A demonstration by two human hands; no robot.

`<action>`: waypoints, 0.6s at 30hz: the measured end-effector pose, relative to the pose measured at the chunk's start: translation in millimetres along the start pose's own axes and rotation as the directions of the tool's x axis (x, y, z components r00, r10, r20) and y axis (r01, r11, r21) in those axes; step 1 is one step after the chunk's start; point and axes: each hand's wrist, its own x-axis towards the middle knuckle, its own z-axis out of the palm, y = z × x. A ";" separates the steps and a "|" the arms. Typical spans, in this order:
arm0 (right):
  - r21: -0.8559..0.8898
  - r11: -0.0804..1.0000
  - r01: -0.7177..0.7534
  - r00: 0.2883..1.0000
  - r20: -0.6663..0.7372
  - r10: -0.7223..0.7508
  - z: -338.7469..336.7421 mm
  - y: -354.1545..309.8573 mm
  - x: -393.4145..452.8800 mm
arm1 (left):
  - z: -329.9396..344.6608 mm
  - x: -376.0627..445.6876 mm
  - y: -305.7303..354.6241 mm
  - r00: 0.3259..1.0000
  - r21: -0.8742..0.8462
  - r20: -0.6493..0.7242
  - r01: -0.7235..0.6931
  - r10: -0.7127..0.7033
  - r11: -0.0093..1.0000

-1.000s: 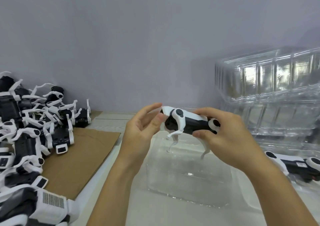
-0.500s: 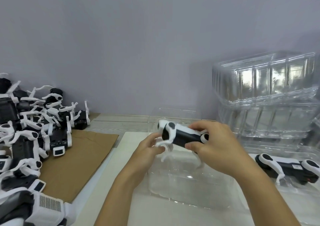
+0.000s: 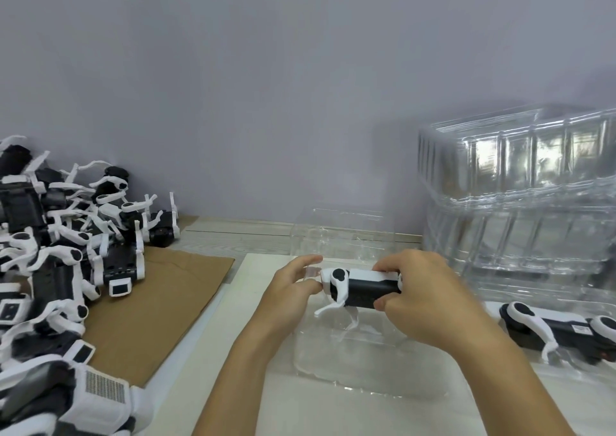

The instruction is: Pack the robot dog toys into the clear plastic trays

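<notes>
A black and white robot dog toy (image 3: 358,290) hangs just above the open clear plastic tray (image 3: 366,365) at the table's middle, its white legs pointing down into it. My right hand (image 3: 423,299) grips the toy's body and rear end from the right. My left hand (image 3: 295,285) holds the toy's front end with thumb and fingertips. A second robot dog toy (image 3: 566,329) lies on its side in another clear tray at the right.
A heap of several robot dog toys (image 3: 56,269) covers the left side, partly on brown cardboard (image 3: 160,305). A tall stack of clear plastic trays (image 3: 520,202) stands at the back right against the grey wall. A white board (image 3: 246,302) lies under the tray.
Both hands have lowered the toy from chest height down to just above the open tray, and the left hand's fingers have closed in on the toy's front.
</notes>
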 end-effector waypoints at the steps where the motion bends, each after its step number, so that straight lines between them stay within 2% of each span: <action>1: -0.018 1.000 -0.004 1.000 -0.004 0.004 0.3 -0.8 -0.2 | 0.0 -0.3 0.0 1.000 0.006 0.002 -0.003 0.003 1.000; 12: -0.153 0.988 -0.014 1.000 -0.013 0.012 11.0 1.3 2.2 | 1.5 2.1 -2.1 1.000 0.067 -0.005 -0.026 0.026 0.997; 18: -0.004 0.999 -0.034 0.998 0.054 0.034 5.4 11.1 4.0 | 1.1 1.1 -0.9 1.000 0.077 -0.006 -0.025 0.025 0.997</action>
